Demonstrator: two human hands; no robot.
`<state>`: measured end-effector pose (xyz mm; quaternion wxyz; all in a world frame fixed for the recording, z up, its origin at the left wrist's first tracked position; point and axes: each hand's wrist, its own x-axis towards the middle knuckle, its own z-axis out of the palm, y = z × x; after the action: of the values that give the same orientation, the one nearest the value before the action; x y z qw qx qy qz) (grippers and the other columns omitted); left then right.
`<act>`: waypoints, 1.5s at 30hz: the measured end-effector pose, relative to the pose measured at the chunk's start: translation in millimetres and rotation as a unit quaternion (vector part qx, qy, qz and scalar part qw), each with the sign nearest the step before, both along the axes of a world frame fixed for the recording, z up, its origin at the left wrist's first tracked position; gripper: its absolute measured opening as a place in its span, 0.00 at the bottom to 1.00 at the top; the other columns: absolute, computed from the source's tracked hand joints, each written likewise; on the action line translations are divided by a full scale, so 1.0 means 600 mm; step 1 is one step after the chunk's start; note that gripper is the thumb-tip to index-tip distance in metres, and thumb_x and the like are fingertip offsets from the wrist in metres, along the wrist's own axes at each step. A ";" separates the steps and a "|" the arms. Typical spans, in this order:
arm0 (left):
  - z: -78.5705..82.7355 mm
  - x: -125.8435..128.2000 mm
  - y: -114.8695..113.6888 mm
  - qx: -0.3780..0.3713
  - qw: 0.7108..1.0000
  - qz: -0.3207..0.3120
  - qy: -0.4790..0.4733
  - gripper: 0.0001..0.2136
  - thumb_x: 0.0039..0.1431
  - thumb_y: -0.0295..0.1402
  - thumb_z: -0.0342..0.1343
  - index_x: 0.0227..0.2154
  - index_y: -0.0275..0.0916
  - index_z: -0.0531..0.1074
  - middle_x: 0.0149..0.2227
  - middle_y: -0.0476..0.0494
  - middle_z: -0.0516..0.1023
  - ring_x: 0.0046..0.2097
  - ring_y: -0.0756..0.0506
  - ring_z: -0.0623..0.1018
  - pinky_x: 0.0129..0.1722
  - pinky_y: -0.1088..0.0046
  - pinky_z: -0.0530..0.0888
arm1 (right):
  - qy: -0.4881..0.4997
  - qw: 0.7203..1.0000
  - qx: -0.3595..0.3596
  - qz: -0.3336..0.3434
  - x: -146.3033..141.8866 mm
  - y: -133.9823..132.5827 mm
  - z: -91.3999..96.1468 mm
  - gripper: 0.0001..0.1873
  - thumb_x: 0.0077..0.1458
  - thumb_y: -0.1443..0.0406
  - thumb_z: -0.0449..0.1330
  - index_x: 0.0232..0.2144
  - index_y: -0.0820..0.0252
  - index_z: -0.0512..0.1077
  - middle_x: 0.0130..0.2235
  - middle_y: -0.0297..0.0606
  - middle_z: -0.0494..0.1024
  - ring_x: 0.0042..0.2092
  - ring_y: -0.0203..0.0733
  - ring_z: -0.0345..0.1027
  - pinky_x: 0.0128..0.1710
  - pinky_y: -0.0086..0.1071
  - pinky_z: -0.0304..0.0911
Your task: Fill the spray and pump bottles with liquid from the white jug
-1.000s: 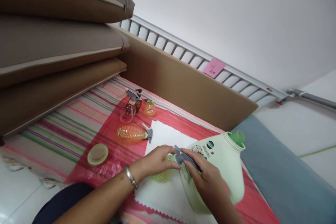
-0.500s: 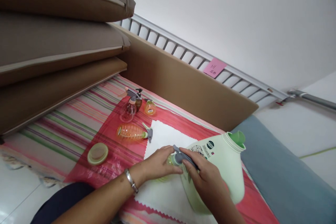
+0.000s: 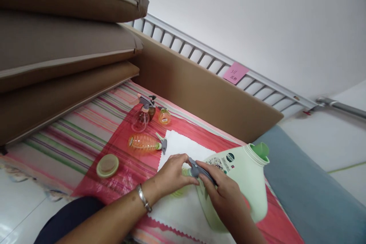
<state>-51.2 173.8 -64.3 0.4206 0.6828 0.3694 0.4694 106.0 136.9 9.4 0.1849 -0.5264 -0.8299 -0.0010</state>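
My left hand closes around the neck of a yellow-green spray bottle, whose body is mostly covered by the fingers and wrist. Its grey trigger head is pinched in my right hand. Just to the right stands a large pale green jug with no cap on, a green spout piece in its mouth. Under the hands lies a white cloth with a zigzag edge. An orange spray bottle lies on its side to the left, its grey nozzle touching the cloth.
A clear pinkish spray bottle, a dark bottle and a small orange bottle stand farther back. A round pale green lid lies on the red plastic sheet. Stacked cushions and a brown panel border the surface.
The fingers of my left hand have shifted slightly around the neck of the spray bottle. My right hand stays at the trigger head. The view has moved a little.
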 end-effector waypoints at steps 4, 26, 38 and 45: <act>-0.003 -0.001 0.006 0.023 0.996 -0.044 -0.072 0.08 0.51 0.36 0.60 0.31 0.39 0.73 0.36 0.45 0.77 0.41 0.45 0.74 0.44 0.69 0.68 | 0.003 1.000 0.005 -0.009 0.003 0.002 -0.002 0.16 0.57 0.61 0.48 0.43 0.57 0.72 0.40 0.39 0.80 0.41 0.44 0.74 0.40 0.37 0.71; -0.018 0.027 -0.008 0.019 0.996 0.066 0.053 0.21 0.39 0.45 0.66 0.35 0.39 0.70 0.36 0.46 0.75 0.41 0.41 0.72 0.46 0.62 0.65 | -0.001 1.000 0.006 -0.012 -0.005 -0.002 -0.010 0.16 0.57 0.61 0.49 0.44 0.57 0.71 0.41 0.38 0.80 0.42 0.43 0.73 0.41 0.37 0.71; -0.015 0.014 -0.006 0.017 0.998 0.026 0.054 0.24 0.35 0.43 0.69 0.36 0.37 0.71 0.37 0.44 0.75 0.41 0.40 0.72 0.45 0.63 0.66 | 0.009 1.000 -0.003 -0.013 -0.009 -0.007 -0.009 0.16 0.57 0.61 0.48 0.45 0.56 0.70 0.42 0.37 0.79 0.42 0.43 0.73 0.41 0.37 0.70; -0.010 -0.005 0.008 0.022 0.990 -0.141 -0.026 0.15 0.45 0.35 0.65 0.37 0.39 0.73 0.42 0.45 0.75 0.45 0.44 0.73 0.47 0.70 0.67 | 0.016 1.000 -0.009 -0.011 -0.007 -0.008 -0.012 0.16 0.57 0.61 0.49 0.44 0.56 0.71 0.42 0.37 0.80 0.42 0.43 0.73 0.41 0.36 0.71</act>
<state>-53.9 178.7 -70.0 0.4767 0.7247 0.2484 0.4311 101.8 132.1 2.3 0.1936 -0.5371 -0.8209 0.0135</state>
